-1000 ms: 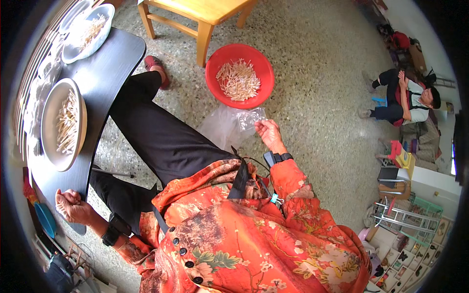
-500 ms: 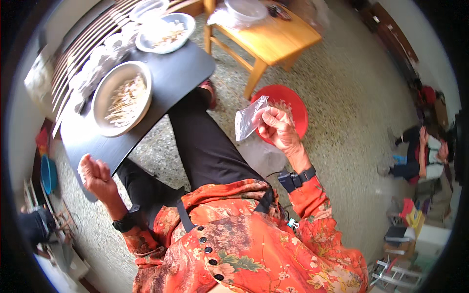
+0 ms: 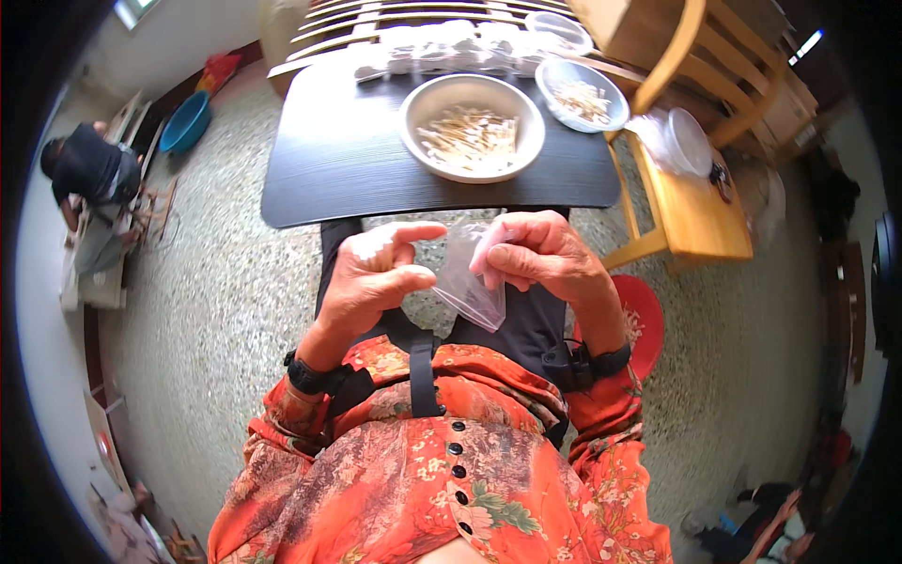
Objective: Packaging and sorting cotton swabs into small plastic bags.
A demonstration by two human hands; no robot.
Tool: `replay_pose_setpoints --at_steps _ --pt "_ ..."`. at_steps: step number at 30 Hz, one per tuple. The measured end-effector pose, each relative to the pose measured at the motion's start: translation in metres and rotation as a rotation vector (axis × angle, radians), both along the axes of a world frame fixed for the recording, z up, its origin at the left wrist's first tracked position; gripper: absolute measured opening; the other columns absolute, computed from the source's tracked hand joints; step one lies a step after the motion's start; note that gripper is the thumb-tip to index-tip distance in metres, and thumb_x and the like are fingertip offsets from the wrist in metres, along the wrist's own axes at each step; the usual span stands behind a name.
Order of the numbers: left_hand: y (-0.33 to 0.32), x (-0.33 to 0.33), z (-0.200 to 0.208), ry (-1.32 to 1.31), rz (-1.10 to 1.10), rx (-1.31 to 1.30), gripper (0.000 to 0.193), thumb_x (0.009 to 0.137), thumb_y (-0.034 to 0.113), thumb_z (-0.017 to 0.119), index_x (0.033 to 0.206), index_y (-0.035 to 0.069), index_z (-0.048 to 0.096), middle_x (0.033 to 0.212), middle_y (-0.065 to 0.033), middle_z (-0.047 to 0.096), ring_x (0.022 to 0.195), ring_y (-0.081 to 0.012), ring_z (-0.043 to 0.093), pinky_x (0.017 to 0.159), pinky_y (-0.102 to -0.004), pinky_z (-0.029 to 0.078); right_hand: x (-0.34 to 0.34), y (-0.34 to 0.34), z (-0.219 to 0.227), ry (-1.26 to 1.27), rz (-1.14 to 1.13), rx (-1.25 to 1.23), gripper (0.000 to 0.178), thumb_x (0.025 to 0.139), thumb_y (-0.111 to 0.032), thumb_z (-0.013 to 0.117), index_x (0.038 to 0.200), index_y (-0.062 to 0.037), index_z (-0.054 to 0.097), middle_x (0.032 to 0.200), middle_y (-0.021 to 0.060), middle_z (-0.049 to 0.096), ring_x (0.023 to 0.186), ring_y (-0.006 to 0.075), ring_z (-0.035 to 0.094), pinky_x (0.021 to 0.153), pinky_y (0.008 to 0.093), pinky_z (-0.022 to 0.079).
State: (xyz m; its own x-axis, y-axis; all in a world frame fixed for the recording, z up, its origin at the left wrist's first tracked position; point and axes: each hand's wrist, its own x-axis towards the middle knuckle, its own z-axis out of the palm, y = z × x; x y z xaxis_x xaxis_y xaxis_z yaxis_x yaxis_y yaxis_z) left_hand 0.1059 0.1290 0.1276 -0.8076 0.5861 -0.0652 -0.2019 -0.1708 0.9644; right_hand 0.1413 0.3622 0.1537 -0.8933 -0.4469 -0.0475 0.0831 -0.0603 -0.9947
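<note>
Clear bag [image 3: 477, 299] hangs from the right grip [image 3: 547, 256], to its lower left.

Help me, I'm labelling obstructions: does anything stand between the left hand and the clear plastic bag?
Nothing visible does: the left hand is close beside the clear plastic bag, which the right hand holds; contact is unclear.
</note>
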Motion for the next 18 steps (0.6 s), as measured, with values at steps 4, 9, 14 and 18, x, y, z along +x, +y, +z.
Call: replay_pose_setpoints --at_steps 4,9,14,18 --pt "-0.012 0.003 -0.013 0.019 0.071 -0.069 0.024 0.079 0.010 0.069 0.100 0.000 0.062 0.058 0.0102 0.040 0.048 0.0018 0.031 0.042 -0.0170 0.022 -0.033 -0.030 -0.003 0.072 0.159 0.038 0.016 0.088 -0.014 0.058 0.084 0.0000 0.063 0.070 0.0003 0.060 0.066 0.0051 0.053 0.060 0.0205 0.042" --pt "-0.030 0.009 -0.028 -0.097 0.374 0.082 0.010 0.083 0.012 0.066 0.082 0.004 0.060 0.056 0.0064 0.046 0.043 -0.0001 0.034 0.038 -0.0182 0.023 -0.049 -0.070 -0.030 0.031 -0.255 -0.232 0.031 0.091 -0.027 0.054 0.104 0.0006 0.059 0.084 0.0024 0.059 0.054 0.0010 0.038 0.046 0.0159 0.028" --pt "-0.043 0.003 -0.038 -0.356 0.540 0.422 0.009 0.087 0.017 0.062 0.083 0.010 0.057 0.054 0.0051 0.037 0.039 -0.0048 0.028 0.037 -0.0212 0.022 -0.031 -0.094 -0.070 -0.169 -0.243 -0.508 0.049 0.084 -0.031 0.065 0.118 0.0018 0.052 0.094 0.0043 0.059 0.059 0.0019 0.041 0.046 0.0151 0.028" --pt "-0.041 0.003 -0.048 -0.514 0.588 0.505 0.014 0.083 0.020 0.067 0.083 0.011 0.056 0.051 0.0072 0.034 0.037 -0.0038 0.029 0.036 -0.0213 0.023 -0.022 -0.113 -0.075 -0.195 -0.281 -0.381 0.050 0.079 -0.020 0.071 0.120 0.0025 0.050 0.106 0.0064 0.058 0.061 0.0020 0.043 0.047 0.0155 0.031"
